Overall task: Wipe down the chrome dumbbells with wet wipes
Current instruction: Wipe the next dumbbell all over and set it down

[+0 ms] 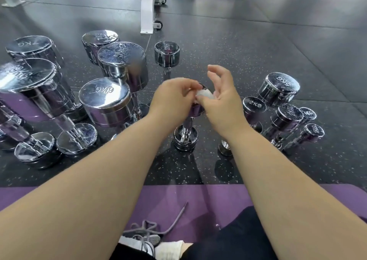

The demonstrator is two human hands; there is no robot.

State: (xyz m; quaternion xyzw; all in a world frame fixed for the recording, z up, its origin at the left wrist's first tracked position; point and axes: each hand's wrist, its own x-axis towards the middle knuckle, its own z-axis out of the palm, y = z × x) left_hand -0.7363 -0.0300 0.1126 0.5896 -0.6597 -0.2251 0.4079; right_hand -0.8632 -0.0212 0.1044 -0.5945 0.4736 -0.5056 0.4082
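Dumbbells counted: at least twelve, all standing on end on the rubber floor (248,47). Six stand from 9 to 11 o'clock, the nearest a 6KG dumbbell (106,101) and one cut off by the frame edge. Five stand at 3 o'clock, the largest a 5KG dumbbell (278,89). One 3KG dumbbell (166,54) stands at 12 o'clock and one small dumbbell (185,138) dead centre. All are mirror-bright chrome, with flat round heads stamped with weight figures and ribbed shafts. The floor is dark, matt and flecked pale.

One wet wipe (205,94), white and crumpled, sits on the small dumbbell's upper head. Left hand (171,99): grip closed, fingertips curled and pinching the wipe. Right hand (222,103): grip loose, thumb against the wipe, fingers lifted and apart.

At 6 o'clock lie one smooth purple mat (174,196) and one grey-laced shoe (139,239). Far off at 12 o'clock stands one white metal frame (148,11) on castors.
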